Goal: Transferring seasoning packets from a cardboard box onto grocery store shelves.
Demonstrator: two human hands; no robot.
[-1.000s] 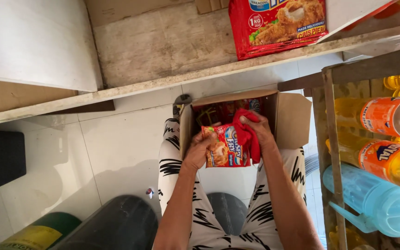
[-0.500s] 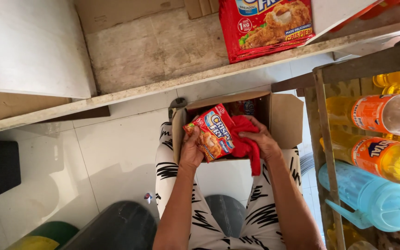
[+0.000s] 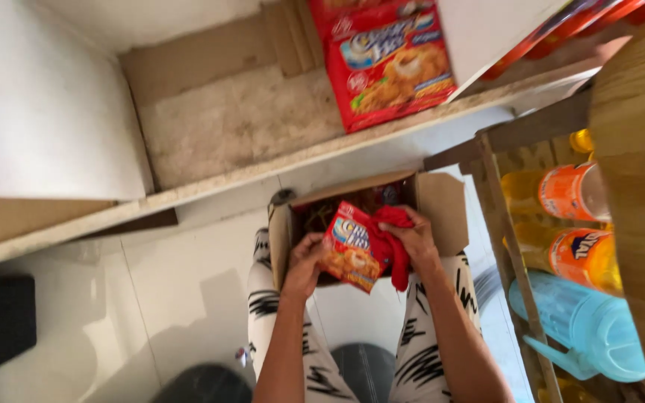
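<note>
- left hand (image 3: 304,257) grips the snack packet (image 3: 351,245) at its 8 o'clock edge, above the cardboard box (image 3: 442,209)
- right hand (image 3: 412,237) clutches a red cloth (image 3: 391,250); box contents dark, unclear

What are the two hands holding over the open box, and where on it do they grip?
The left hand grips a red snack packet by its left edge. The right hand presses a red cloth against the packet's right side.

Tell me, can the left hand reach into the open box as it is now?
Probably not freely: the left hand holds the snack packet right over the box opening, so it is occupied.
</note>
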